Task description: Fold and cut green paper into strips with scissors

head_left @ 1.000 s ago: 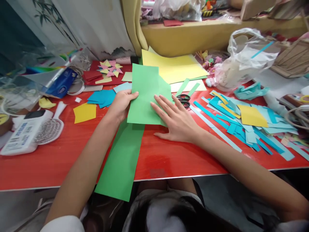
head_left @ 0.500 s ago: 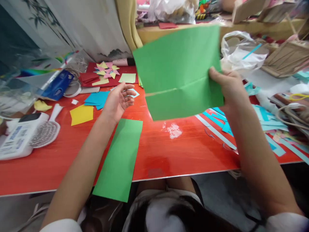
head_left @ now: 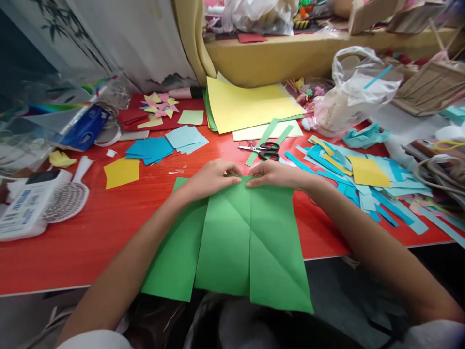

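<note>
A creased green paper sheet (head_left: 250, 242) lies flat on the red table (head_left: 90, 232), its near part hanging over the front edge. My left hand (head_left: 210, 177) and my right hand (head_left: 274, 174) both pinch its far edge, fingertips almost meeting at the centre crease. Under its left side lies a green paper strip (head_left: 174, 257), partly covered. Black-handled scissors (head_left: 267, 150) lie just beyond my right hand.
Yellow sheets (head_left: 247, 102) are stacked at the back. Blue squares (head_left: 160, 145), a yellow square (head_left: 121, 172) and a hairbrush (head_left: 69, 196) lie at the left. Blue and yellow paper scraps (head_left: 356, 179) and a plastic bag (head_left: 356, 92) crowd the right.
The green sheet, held up in my right hand half a second ago, now lies flat on the table over the strip. Both hands have come together on its far edge.
</note>
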### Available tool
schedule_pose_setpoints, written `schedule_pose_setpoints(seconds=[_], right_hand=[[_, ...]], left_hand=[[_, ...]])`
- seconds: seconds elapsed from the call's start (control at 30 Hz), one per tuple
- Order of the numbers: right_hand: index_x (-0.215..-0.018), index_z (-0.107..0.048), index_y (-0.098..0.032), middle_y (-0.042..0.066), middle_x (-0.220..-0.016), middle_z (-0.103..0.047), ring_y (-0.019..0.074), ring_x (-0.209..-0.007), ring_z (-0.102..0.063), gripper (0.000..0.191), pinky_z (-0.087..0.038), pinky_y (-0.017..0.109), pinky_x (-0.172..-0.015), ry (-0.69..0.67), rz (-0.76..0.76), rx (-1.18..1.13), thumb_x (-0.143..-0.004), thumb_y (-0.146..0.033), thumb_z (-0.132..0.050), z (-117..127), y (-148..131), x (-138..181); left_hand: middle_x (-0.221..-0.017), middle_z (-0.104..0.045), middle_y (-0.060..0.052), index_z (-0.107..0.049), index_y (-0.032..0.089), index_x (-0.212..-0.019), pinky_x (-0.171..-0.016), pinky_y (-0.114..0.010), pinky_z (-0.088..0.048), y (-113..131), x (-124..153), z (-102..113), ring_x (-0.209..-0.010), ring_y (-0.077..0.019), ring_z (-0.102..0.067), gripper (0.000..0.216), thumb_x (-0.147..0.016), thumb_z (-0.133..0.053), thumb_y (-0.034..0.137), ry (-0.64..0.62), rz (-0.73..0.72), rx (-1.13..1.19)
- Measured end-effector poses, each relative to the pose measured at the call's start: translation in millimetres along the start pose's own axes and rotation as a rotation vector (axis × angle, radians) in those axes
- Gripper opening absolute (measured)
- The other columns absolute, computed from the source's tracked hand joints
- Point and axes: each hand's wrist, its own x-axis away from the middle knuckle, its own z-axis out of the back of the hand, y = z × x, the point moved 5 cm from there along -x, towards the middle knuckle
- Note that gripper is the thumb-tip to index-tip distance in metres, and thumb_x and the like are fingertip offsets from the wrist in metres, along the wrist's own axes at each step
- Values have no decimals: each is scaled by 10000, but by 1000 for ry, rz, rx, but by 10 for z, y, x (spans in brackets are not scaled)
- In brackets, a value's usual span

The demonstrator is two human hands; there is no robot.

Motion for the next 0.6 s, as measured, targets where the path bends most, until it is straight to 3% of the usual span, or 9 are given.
schedule_pose_setpoints(seconds=[0.13, 0.23, 0.6], right_hand=[[-822, -670, -153, 17, -773, -629, 152, -707, -539, 345, -387, 263, -633, 17, 21, -145, -709, -472, -605, 87, 60, 25], [-830, -694, -156, 28, -821, -653, 178, -777, -558, 328, -401, 277, -687, 86, 46, -90, -719, -445, -588, 113, 48, 16], [-891, -688, -128, 29, -805, -656, 150, -722, -550, 297, -376, 247, -632, 120, 182, 47, -799, -347, -510, 8, -54, -16]], left_hand=[[-830, -659, -15, -644, 179, -845, -691, -251, -412, -17, 4, -25, -790, -151, -584, 181, -796, -507, 287, -16, 34, -23], [-834, -663, -15, -655, 184, -852, -689, -251, -407, -50, -2, -18, -794, -157, -584, 193, -784, -519, 303, -46, 26, -25], [-796, -675, 3, -674, 176, -816, -668, -233, -392, 17, 0, -56, -772, -140, -590, 193, -760, -532, 294, 2, 17, -26]])
